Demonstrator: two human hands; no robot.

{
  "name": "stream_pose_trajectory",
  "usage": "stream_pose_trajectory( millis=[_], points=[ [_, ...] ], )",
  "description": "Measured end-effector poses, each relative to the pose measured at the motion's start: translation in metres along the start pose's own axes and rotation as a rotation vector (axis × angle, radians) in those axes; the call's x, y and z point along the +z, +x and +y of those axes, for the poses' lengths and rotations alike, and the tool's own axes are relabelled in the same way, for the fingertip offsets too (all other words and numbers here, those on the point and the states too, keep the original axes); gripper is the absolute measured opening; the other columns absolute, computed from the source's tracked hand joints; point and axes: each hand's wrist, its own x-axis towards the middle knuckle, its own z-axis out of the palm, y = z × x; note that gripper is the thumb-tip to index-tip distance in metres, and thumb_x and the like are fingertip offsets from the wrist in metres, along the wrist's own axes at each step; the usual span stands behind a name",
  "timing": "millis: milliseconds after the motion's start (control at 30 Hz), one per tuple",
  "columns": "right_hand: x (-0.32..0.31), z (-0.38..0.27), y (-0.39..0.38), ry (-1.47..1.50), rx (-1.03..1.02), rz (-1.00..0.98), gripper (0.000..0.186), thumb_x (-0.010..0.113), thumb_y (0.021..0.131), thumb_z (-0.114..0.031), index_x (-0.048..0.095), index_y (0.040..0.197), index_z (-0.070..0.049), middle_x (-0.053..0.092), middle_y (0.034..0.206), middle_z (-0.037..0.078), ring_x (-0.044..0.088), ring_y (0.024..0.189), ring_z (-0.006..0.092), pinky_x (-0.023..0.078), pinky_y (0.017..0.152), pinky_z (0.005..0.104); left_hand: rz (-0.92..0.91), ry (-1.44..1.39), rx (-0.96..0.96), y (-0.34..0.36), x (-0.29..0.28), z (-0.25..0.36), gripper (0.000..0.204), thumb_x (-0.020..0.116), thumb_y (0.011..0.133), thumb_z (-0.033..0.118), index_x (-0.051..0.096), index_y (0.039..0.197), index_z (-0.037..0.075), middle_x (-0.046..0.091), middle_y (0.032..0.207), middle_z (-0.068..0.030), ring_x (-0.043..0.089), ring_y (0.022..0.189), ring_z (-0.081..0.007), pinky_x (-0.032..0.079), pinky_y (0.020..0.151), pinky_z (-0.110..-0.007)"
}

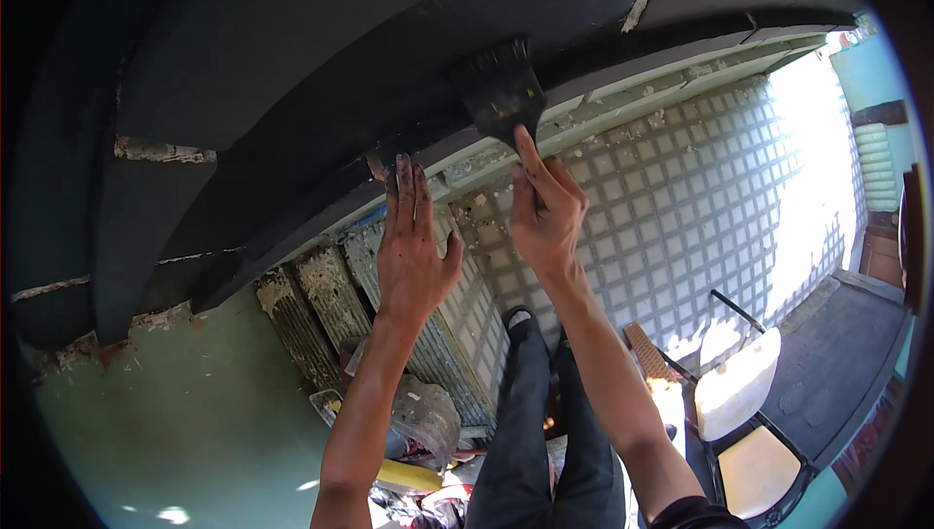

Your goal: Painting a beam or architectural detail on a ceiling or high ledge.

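Note:
My right hand (547, 208) grips a wide, flat paintbrush (504, 101) by its handle, the index finger stretched along it. The bristles point away from me and meet a dark, black-painted surface (389, 72) overhead. Light specks show on the brush's dark body. To the left of it, my left hand (416, 261) is held up with its fingers straight and the thumb apart. Dark smudges mark its fingertips, which reach the lower edge of the black surface. Whether they press on it I cannot tell. Nothing shows in that hand.
Below lies a tiled floor (662, 188), brightly sunlit at right. Ridged weathered boards (316, 286) stand at left beside a green wall (195, 402). A clear plastic bag (428, 412) and a yellow object (409, 475) lie near my legs. A chair (759, 471) is at lower right.

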Motion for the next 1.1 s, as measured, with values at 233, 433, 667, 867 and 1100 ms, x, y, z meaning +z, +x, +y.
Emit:
stream_pose_trajectory(
  millis=[233,433,667,867,1100],
  points=[
    [-0.031,-0.033,0.016,-0.016,0.016,-0.026,0.058,0.066,0.081,0.008,0.067,0.134,-0.016,0.056,0.068,0.005,0.051,0.056,0.0159,0.046,0.054,0.0288,0.034,0.038,0.020,-0.001,0.000,-0.003,0.092,0.072,0.082,0.019,0.021,0.154,-0.007,0.017,0.163,-0.0267,0.019,0.152,-0.0404,0.026,0.123,-0.044],
    [-0.020,-0.005,0.047,0.015,-0.144,0.116,0.055,0.067,0.081,0.008,0.069,0.131,-0.014,0.052,0.065,0.004,0.045,0.053,0.0135,0.042,0.052,0.0268,0.021,0.092,0.055,0.003,0.001,0.003,0.087,0.067,0.084,0.021,0.024,0.153,-0.009,0.018,0.162,-0.0267,0.021,0.151,-0.0415,0.029,0.123,-0.044],
    [-0.048,0.010,0.023,-0.029,-0.039,0.025,0.044,0.065,0.090,0.005,0.066,0.132,-0.006,0.049,0.065,-0.002,0.035,0.056,0.0034,0.028,0.048,0.0227,0.006,0.101,0.020,-0.004,0.000,-0.004,0.086,0.067,0.084,0.021,0.025,0.152,-0.010,0.018,0.162,-0.0272,0.020,0.152,-0.0384,0.026,0.124,-0.042],
    [-0.050,0.004,0.073,0.020,-0.147,0.171,0.043,0.065,0.092,0.002,0.065,0.134,-0.009,0.052,0.067,-0.003,0.034,0.056,0.0030,0.028,0.050,0.0217,0.036,0.073,0.039,0.000,0.002,0.001,0.086,0.067,0.084,0.020,0.025,0.152,-0.010,0.018,0.162,-0.0276,0.020,0.152,-0.0382,0.026,0.124,-0.043],
    [-0.086,0.007,0.044,-0.117,0.225,-0.048,0.045,0.061,0.091,0.003,0.066,0.134,-0.012,0.053,0.066,0.003,0.042,0.057,0.0056,0.038,0.054,0.0229,-0.002,0.078,-0.018,-0.004,0.000,-0.004,0.086,0.067,0.083,0.021,0.025,0.153,-0.007,0.016,0.163,-0.0267,0.021,0.151,-0.0406,0.030,0.122,-0.044]
  ],
)
